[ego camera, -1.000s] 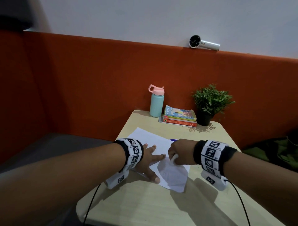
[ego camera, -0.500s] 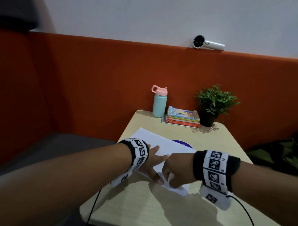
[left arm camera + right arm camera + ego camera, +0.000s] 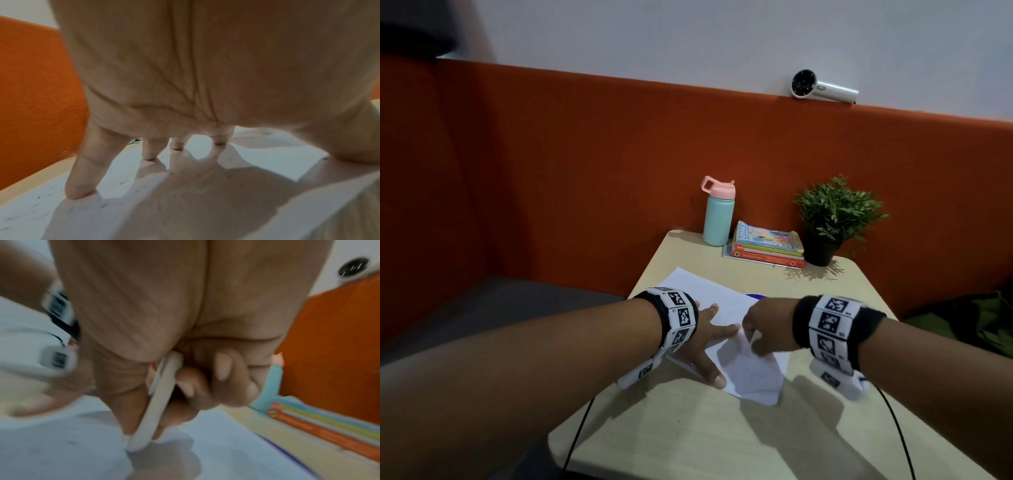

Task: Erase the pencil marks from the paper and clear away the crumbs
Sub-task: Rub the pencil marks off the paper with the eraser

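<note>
A white sheet of paper lies on the small beige table. My left hand rests flat on it with fingers spread straight, fingertips pressing the sheet. Small dark eraser crumbs are scattered over the paper. My right hand pinches a long white eraser between thumb and curled fingers. The eraser's tip touches the paper near the sheet's middle. In the head view the eraser shows only as a white sliver under the fist.
At the table's far edge stand a teal bottle with a pink lid, a stack of books and a potted plant. A blue round object peeks from behind the paper. An orange padded wall carries a white handheld fan.
My right hand with the eraser went down toward me across the sheet half a second ago, then back up to the sheet's middle. The left hand stayed pressed on the paper.
</note>
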Motion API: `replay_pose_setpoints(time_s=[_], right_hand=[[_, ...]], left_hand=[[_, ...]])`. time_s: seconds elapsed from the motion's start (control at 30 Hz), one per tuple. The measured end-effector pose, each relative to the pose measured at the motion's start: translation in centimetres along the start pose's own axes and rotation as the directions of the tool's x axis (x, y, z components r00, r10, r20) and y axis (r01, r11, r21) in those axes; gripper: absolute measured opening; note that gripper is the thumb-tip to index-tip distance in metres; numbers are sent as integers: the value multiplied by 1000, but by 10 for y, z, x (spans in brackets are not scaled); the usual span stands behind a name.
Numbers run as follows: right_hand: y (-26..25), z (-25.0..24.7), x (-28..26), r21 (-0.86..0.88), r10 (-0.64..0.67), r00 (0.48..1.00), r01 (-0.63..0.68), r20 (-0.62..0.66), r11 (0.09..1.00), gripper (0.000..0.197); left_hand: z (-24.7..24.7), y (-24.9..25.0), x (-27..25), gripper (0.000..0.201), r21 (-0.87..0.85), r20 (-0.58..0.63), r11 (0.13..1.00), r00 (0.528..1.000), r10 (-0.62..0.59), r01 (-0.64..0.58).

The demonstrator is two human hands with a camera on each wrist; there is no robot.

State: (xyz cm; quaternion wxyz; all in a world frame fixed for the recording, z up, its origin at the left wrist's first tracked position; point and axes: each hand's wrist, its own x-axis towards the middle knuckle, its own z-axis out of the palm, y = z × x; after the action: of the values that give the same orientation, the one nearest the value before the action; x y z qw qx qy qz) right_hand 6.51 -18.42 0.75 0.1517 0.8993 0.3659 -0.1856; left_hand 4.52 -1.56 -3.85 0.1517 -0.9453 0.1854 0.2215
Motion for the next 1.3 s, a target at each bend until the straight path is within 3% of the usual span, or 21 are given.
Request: replay_pose_setpoints(time_s=[0.07,0.23,0.4,0.53,0.7,0.83,0.9,1.0,1.17,1.3], right_hand=[[5,2,1,3,23,1000,-23,-16,1000,27],[-23,19,-12,90,-164,986,161,19,983,22],[8,10,-3,31,8,999,-6,-38,999,27],[-19,27,-16,79,-132,991,129,33,989,24],[7,14,-9,80,-23,1000,25,-18,996,25],[-9,6,-15,175,-114,993,108,24,979,22],[-10,-6,-16,122,-109,993,114,-42,986,25],[4,-18,-9,57,-5,989,14,-145,998,24],[-1,-2,2,-21,32,999,-33,-33,999,26],[-28,14,-12,40,-100,995,100,7,994,7]], left_hand=[[0,0,0,112,0,4,1000,1000,-7,7],[1,1,0,112,-14,-6,1000,1000,-6,6],[1,-1,2,113,-3,9,1000,1000,-7,8],[-1,0,-1,113,-18,16,1000,1000,-12,12],[3,-2,2,115,-20,-8,1000,1000,-1,1],[3,-1,4,117,-17,-3,1000,1000,-17,17],[1,-1,4,115,-19,3,1000,1000,-18,18],[1,0,3,113,-1,-6,1000,1000,-26,26],[3,-2,2,115,12,-17,1000,1000,-13,13],[2,0,3,114,-13,-32,1000,999,-9,9]])
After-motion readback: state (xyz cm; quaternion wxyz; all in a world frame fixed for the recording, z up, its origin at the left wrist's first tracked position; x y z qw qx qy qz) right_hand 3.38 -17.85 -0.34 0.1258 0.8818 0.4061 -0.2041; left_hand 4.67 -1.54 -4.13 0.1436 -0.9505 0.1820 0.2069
